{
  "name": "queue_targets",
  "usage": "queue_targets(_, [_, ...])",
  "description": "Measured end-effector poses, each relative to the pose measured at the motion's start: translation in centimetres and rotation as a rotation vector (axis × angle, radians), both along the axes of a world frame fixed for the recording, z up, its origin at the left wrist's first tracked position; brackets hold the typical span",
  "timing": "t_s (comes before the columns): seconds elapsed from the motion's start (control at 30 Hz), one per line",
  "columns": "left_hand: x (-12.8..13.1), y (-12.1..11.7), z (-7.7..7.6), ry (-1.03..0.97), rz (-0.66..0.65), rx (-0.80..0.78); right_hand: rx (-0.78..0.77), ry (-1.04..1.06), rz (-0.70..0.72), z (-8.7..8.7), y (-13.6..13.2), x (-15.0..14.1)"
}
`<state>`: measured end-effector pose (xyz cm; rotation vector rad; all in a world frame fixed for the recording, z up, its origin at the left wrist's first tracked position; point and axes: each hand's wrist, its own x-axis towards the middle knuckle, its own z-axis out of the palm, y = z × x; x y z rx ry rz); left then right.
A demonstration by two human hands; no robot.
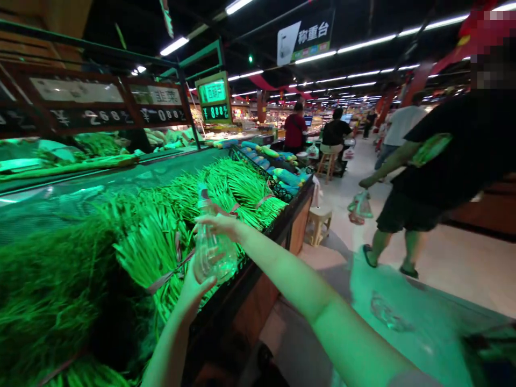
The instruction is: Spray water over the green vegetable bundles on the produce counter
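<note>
A clear plastic spray bottle [217, 259] is held tilted above bundles of green vegetable stalks [151, 244]. My left hand [197, 285] grips its lower part, with the thumb in front and the other fingers mostly hidden behind the bottle. Around the neck, just below the top, my right hand [221, 223] is closed. Beneath and beyond both hands, the stalks lie in tied bunches, some bound with pinkish bands. To the left of my hands sits a heap of feathery dark green herbs [52, 285].
A black crate of wrapped vegetables [278, 166] stands at the stall's far end. Price boards [153, 105] hang at the left. In the aisle, a person in dark clothes [447, 145] carries a plastic bag [360, 207]. A small stool [318, 226] is beside the stall.
</note>
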<state>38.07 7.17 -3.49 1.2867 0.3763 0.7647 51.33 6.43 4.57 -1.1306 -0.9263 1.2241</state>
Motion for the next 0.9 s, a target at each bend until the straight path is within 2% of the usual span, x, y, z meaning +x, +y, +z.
queue_targets(0.03, [-0.9, 0.0, -0.1, 0.012, 0.0, 0.008, 0.046, 0.001, -0.031, 0.0, 0.0, -0.8])
queue_targets(0.1, [-2.4, -0.2, -0.2, 0.031, 0.002, 0.0, 0.039, 0.013, 0.017, -0.1, -0.1, -2.4])
queue_targets(0.2, [-3.9, -0.6, -0.4, 0.051, 0.033, -0.025, 0.125, 0.079, 0.022, -0.3, -0.3, -4.0])
queue_targets(0.33, [-4.5, -0.9, -0.1, 0.043, 0.08, -0.009, 0.176, 0.081, -0.013, 0.2, -0.2, -5.1])
queue_targets(0.47, [-4.7, -0.7, 1.0, -0.002, 0.042, -0.002, 0.153, 0.084, 0.017, 1.5, 0.2, -5.4])
queue_targets(0.57, [-4.8, 0.1, 1.3, -0.025, 0.025, 0.018, 0.151, 0.067, 0.083, 2.1, 1.0, -5.4])
queue_targets(0.67, [-5.0, 1.6, 1.0, 0.01, 0.076, 0.024, 0.173, 0.013, 0.112, 2.2, 2.4, -5.4])
queue_targets(0.77, [-5.1, 3.2, 0.8, 0.007, 0.098, 0.021, 0.189, 0.019, 0.074, 2.1, 4.1, -5.6])
queue_targets(0.9, [-5.2, 4.9, 1.0, -0.026, 0.017, 0.014, 0.157, 0.001, -0.046, 2.1, 5.9, -5.9])
